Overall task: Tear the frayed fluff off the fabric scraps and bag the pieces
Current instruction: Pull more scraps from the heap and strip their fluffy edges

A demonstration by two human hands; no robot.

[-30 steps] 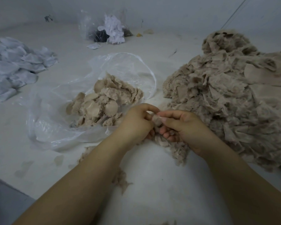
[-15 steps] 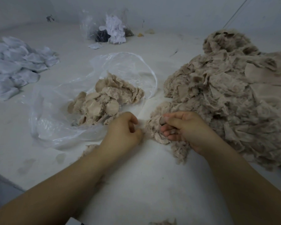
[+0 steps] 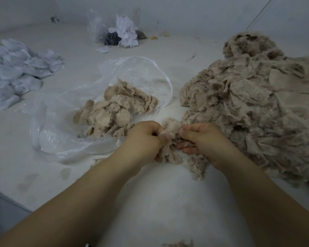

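Gripping one fluffy scrap (image 3: 169, 139) between them, the left hand (image 3: 144, 139) and right hand (image 3: 202, 138) pinch it just beside the bag (image 3: 64, 145). Judging by the small bagged pieces (image 3: 114, 111) and the big pile (image 3: 248, 104), most work remains.

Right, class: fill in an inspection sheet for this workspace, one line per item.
Surface: pale table, stray beige fluff near its front edge.
Job's things: big beige scrap heap on the right; open clear bag holding trimmed pieces.
Clutter: white scrap pile far left; second bag at the back with white and dark bits.
Hands: left hand and right hand both grip one frayed scrap.
Cables: thin line on the far wall, kind unclear.
Surroundings: plain grey wall.
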